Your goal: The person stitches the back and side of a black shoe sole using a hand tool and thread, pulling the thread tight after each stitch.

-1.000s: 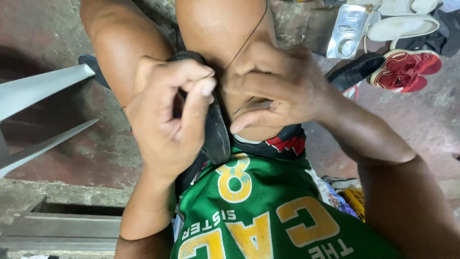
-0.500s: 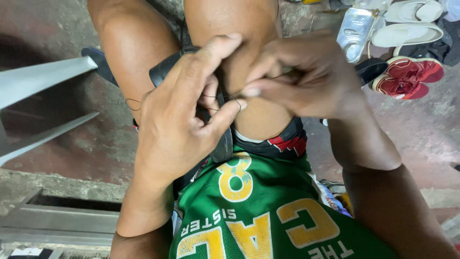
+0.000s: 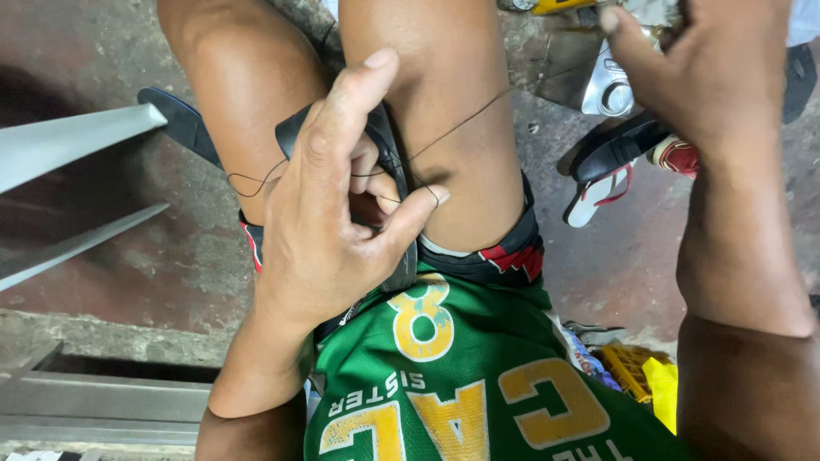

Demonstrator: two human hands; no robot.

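Observation:
My left hand [image 3: 333, 213] grips a black shoe piece [image 3: 389, 171] held between my knees, thumb pressed at its right edge. A thin dark thread [image 3: 461, 126] runs taut from under that thumb up and to the right, toward my right hand [image 3: 709, 77]. My right hand is raised at the top right with its fingers closed; the thread's end is too thin to trace into them. A loose loop of the same thread [image 3: 252, 181] hangs across my left thigh. My green jersey [image 3: 461, 376] with yellow lettering fills the lower middle.
A black sandal with red straps [image 3: 611, 166] and a red shoe [image 3: 683, 154] lie on the stained concrete floor at the right. A silver can [image 3: 611, 85] stands near them. Grey metal bars [image 3: 77, 154] cross the left side. Yellow plastic [image 3: 641, 376] sits bottom right.
My right hand has pulled away from the shoe piece up and to the right, drawing the thread taut. My left hand has kept its hold on the piece.

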